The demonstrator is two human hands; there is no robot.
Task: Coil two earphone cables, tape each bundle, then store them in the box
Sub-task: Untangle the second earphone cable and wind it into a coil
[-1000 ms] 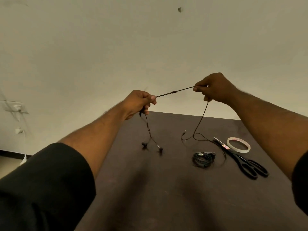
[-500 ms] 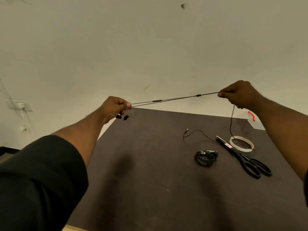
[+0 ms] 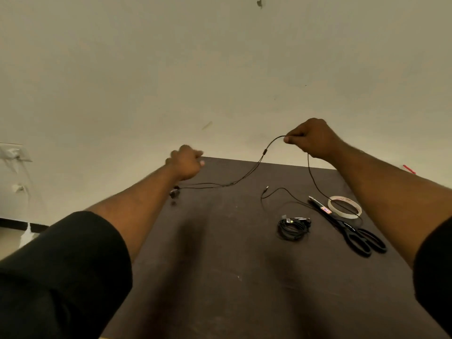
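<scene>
My right hand [image 3: 315, 140] is raised over the far side of the dark table [image 3: 220, 277] and pinches a black earphone cable [image 3: 247, 173]. From the pinch one stretch sags left to the earbuds [image 3: 175, 192], which hang just above the table beside my left forearm. The other stretch drops across the tape roll [image 3: 344, 206] and ends at the jack plug [image 3: 266, 188]. My left hand [image 3: 187, 165] is a blurred fist with no cable in it. A second earphone [image 3: 292, 227] lies coiled in a bundle on the table. No box is in view.
Black scissors [image 3: 354, 233] lie to the right of the coiled bundle, blades pointing away from me. A small red object [image 3: 408, 168] shows past my right forearm. A plain wall rises behind the table, with a socket [image 3: 12, 154] at the far left.
My left hand let go of the earbud end, so the taut cable went slack and the earbuds dropped towards the table. Both hands moved inwards.
</scene>
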